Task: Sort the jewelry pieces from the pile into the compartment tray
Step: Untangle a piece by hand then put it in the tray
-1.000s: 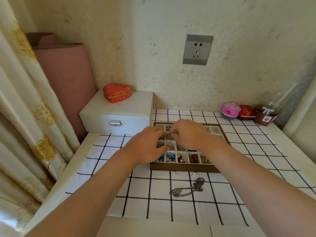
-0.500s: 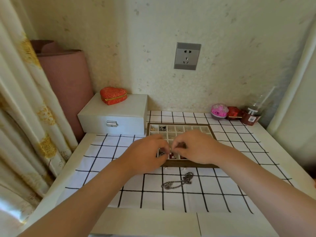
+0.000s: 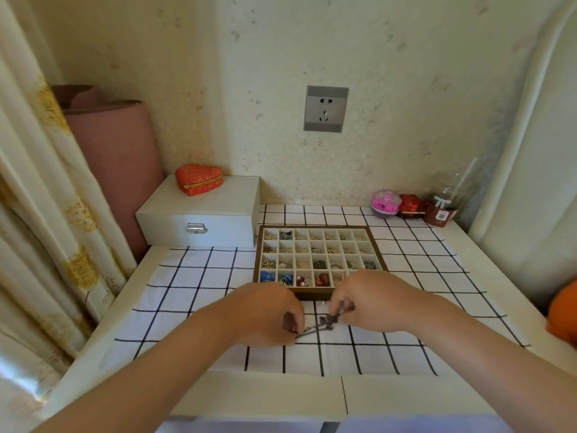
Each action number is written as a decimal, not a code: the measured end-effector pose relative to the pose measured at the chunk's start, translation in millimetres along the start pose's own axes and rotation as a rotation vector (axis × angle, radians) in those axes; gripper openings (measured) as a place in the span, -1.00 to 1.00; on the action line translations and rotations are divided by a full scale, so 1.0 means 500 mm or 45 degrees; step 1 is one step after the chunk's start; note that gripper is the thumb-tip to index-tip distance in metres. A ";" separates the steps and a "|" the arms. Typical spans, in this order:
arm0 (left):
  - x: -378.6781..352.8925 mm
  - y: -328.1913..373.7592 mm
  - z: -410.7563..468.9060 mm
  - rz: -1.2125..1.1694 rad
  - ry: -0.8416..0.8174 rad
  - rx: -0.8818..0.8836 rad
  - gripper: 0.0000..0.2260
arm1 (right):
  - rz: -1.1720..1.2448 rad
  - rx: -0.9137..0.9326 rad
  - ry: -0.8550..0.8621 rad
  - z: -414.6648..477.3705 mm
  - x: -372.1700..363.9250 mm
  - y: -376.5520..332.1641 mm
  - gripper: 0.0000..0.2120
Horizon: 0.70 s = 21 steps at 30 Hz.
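Note:
A brown-framed compartment tray (image 3: 258, 254) sits on the checked cloth, with small jewelry pieces in many of its cells. Just in front of it a dark metal chain necklace (image 3: 324, 321) lies on the cloth. My left hand (image 3: 268, 310) pinches the chain's left end with its fingertips. My right hand (image 3: 371, 300) pinches the bunched right end near the tray's front edge. Part of the chain is hidden under my fingers.
A white jewelry box (image 3: 203, 214) with a red heart-shaped case (image 3: 199, 179) stands at the back left. A pink ball (image 3: 386, 204), a red item (image 3: 411, 205) and a plastic cup (image 3: 443, 204) sit at the back right. An orange object (image 3: 563, 310) is at the right edge.
Both hands have drawn back from over the tray toward me and come down onto the chain on the cloth, taking hold of its two ends.

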<state>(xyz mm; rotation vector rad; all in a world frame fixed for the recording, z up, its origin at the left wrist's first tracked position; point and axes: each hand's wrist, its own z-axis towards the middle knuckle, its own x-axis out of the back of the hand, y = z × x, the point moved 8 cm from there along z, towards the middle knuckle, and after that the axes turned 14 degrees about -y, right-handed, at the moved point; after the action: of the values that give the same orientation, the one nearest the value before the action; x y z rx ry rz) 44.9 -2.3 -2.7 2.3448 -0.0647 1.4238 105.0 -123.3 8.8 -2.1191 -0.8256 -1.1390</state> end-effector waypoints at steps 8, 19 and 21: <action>0.050 -0.027 -0.016 0.070 0.271 0.133 -0.82 | -0.289 0.171 0.366 -0.005 0.038 -0.037 -0.79; 0.012 -0.005 0.019 -0.011 0.212 0.078 -0.79 | -0.787 0.081 0.277 0.030 -0.017 -0.041 -0.67; 0.007 0.000 0.022 -0.012 0.222 0.071 -0.80 | -0.756 0.078 0.295 0.031 -0.018 -0.034 -0.67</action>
<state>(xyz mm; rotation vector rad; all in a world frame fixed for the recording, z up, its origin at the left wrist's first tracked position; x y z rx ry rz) 56.0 -5.7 -4.1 2.2511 0.0349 1.6384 95.9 -103.2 -2.9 -1.6853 -1.4047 -1.5910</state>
